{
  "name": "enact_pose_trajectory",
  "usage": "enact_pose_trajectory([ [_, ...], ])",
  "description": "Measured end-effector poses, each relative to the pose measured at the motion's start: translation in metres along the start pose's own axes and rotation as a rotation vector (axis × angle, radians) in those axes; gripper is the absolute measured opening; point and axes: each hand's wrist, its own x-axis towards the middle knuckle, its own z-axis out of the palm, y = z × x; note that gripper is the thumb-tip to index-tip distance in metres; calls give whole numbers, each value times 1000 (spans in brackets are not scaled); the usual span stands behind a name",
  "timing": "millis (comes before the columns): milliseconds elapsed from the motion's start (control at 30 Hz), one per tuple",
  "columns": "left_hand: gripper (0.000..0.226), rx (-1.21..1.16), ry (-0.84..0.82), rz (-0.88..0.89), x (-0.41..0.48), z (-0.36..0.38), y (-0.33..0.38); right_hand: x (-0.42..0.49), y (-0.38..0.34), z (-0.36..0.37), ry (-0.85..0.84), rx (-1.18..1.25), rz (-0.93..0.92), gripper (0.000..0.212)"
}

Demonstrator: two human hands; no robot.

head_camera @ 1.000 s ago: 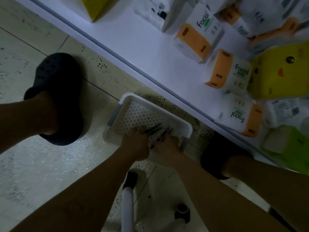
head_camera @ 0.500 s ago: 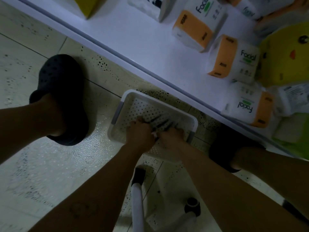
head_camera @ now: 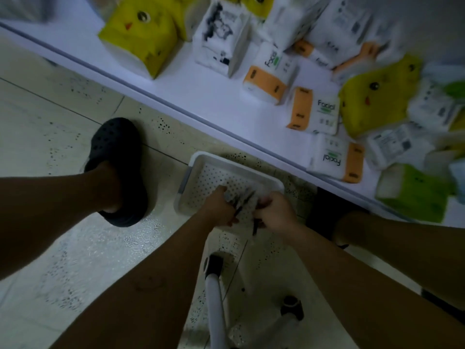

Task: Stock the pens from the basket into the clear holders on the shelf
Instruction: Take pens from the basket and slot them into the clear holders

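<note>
A white perforated basket [head_camera: 198, 170] with grey handles sits on the tiled floor in front of a low white shelf [head_camera: 201, 96]. Both of my hands are down inside it. My left hand [head_camera: 220, 206] curls around a bunch of dark pens [head_camera: 245, 199]. My right hand [head_camera: 275, 212] also grips pens, with one dark pen tip sticking out below it. The pens are blurred and partly hidden by my fingers. No clear holders are in view.
The shelf holds yellow tissue packs [head_camera: 141, 39], orange-and-white facial tissue packs [head_camera: 269, 76] and a green pack [head_camera: 412, 192]. My foot in a black clog [head_camera: 118, 170] stands left of the basket. A white stool frame [head_camera: 216, 298] is below my arms.
My hands have gathered the pens together in the basket and closed around them. The camera view has shifted, so more of the shelf shows.
</note>
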Motion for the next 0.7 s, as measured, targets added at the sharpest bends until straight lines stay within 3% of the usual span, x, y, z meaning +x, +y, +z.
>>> enact_pose_trajectory([
  [100, 58, 28, -33, 10, -21, -4, 9, -14, -1, -12, -10, 15, -109, 47],
  [200, 38, 130, 37, 135, -46, -7, 26, -42, -11, -24, -31, -10, -190, 60],
  [333, 39, 235, 183, 387, -84, -6, 56, -87, -31, -44, 68, 102, -253, 30],
  [400, 28, 213, 187, 485, -104, -6, 73, -107, -41, -55, 139, 152, -327, 20],
  [500, 20, 67, 140, 524, -137, -5, 99, -137, -59, -78, 205, 265, -403, 25],
  [600, 14, 150, 199, 650, -164, 2, 120, -169, -73, -103, 243, 333, -535, 31],
  [700, 31, 256, 256, 863, -202, 12, 147, -198, -83, -125, 318, 331, -657, 33],
])
